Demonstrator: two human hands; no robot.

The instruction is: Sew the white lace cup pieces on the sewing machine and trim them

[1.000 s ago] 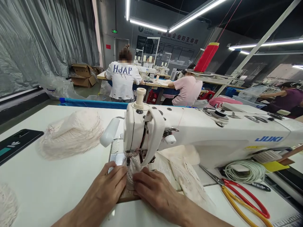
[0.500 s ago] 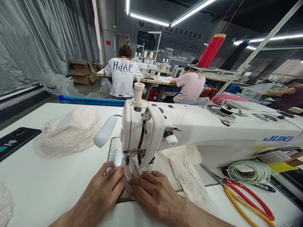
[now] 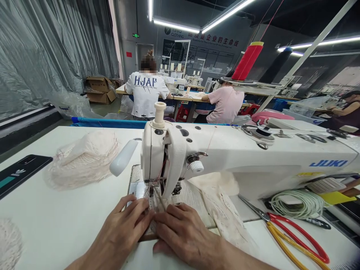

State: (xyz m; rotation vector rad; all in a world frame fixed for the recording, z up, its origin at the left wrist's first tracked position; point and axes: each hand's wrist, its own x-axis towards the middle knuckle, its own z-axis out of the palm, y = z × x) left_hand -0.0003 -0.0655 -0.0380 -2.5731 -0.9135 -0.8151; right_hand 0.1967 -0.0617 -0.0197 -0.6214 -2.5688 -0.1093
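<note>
Fabric (image 3: 159, 204), a small cream knitted piece, lies under the needle area of the white sewing machine (image 3: 225, 157), flat on the machine bed at the near edge of the bench (image 3: 64, 210). Both hands press down on it from the near side. The left hand (image 3: 123, 228) lies palm down with its fingers stretched forward, fingertips on the left edge of the piece just before the presser foot. The right hand (image 3: 182, 232) lies flat beside it, fingers spread over the right part of the piece; the 2 hands touch at the fingertips. Neither hand is closed around anything: each is flattened open on the cloth.

More cream cloth (image 3: 222, 210) trails away to the right under the machine arm. To the left, well apart from the hands, sits a heap of cream knit pieces (image 3: 84, 159), and a dark phone (image 3: 19, 174) lies near the left bench edge. To the right lie scissors with red and yellow handles (image 3: 295, 234) and a coil of white cord (image 3: 298, 204). A red thread cone (image 3: 247, 62) stands behind the machine. Farther back, 2 people sit at other benches with their backs turned, 1 in a white shirt (image 3: 146, 93) and 1 in a pink shirt (image 3: 226, 105).
</note>
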